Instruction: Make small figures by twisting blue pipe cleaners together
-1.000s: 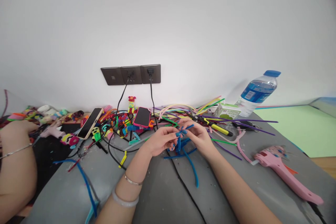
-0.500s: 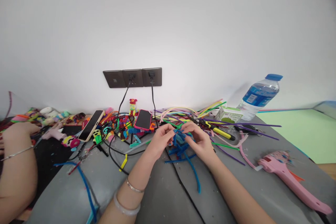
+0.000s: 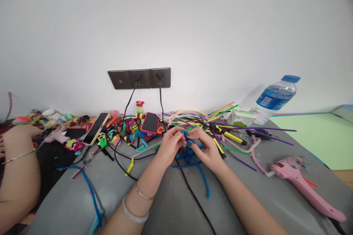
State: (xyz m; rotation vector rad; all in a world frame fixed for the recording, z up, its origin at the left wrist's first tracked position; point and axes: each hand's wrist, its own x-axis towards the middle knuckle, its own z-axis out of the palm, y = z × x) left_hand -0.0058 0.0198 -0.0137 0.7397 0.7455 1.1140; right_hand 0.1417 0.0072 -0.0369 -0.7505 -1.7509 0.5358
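Observation:
My left hand [image 3: 171, 144] pinches a small blue pipe cleaner piece [image 3: 184, 134] between thumb and fingertips. My right hand [image 3: 206, 149] is closed on the same piece from the other side, its thumb and forefinger near the left fingertips. The piece's exact shape is mostly covered by my fingers. Below the hands, several loose blue pipe cleaners [image 3: 203, 180] lie on the grey table [image 3: 171, 205]. Yellow-and-black pliers [image 3: 219, 147] lie just behind my right hand.
A pink glue gun [image 3: 306, 187] rests at the right, a water bottle [image 3: 275, 99] near the wall. Phones [image 3: 150, 123], coloured pipe cleaners and small figures crowd the back. A black cable [image 3: 193, 194] crosses the table. Another person's arm [image 3: 20, 169] is at the left.
My hands have shifted slightly and turned the blue piece; the right hand has drawn a little lower, uncovering more of the pliers behind it.

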